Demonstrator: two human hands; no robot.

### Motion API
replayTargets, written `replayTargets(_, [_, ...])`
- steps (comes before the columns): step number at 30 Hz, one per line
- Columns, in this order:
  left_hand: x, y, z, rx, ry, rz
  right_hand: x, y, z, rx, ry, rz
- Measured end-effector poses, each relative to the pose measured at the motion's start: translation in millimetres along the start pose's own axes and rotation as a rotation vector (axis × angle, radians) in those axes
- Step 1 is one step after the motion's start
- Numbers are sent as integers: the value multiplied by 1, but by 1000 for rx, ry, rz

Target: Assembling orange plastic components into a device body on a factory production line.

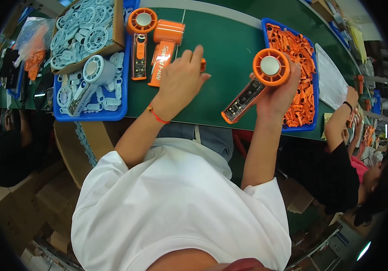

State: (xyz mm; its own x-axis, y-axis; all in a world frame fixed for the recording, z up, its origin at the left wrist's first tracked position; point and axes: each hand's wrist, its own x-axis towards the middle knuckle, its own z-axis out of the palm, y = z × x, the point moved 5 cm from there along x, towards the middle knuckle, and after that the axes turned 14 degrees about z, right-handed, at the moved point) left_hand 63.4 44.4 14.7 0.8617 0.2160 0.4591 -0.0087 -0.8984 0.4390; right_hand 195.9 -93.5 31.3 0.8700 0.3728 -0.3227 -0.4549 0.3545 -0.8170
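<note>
My right hand (279,97) is wrapped round an orange handheld fan (243,103). The fan's round head faces up with a silver disc at its centre, and its tilted handle lies open, baring a dark circuit board. Over the green table, my left hand (182,77) has a small orange part (203,65) between thumb and fingers; the fingers partly hide it. Just beyond that hand lies an orange fan (169,31) with white lettering on its handle. To its left is another orange fan (139,54), also with its board exposed.
At left, a blue tray (108,116) holds light-blue parts and a light-blue fan (92,72); a cardboard box (118,27) of light-blue pieces rests over it. A blue tray (311,124) of small orange parts stands at right, beside a clear plastic sheet (332,77). Co-workers sit on both sides.
</note>
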Motion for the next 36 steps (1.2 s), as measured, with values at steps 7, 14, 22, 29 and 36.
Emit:
replayTargets(7, [-15, 20, 33, -1477, -68, -298, 1, 28, 56, -95, -356, 72])
replayTargets(14, [-21, 11, 29, -1690, 29, -431, 22, -48, -64, -2153, 347, -250])
replayTargets(22, [-24, 11, 22, -1580, -36, -484, -21, -40, -43, -1395, 16, -322])
replayTargets(29, [-36, 9, 21, -1505, -60, -483, -53, 29, -35, -1581, -180, -285])
replayTargets(36, [-39, 13, 16, -1444, -63, -414, -59, 35, -15, -2014, -360, -732])
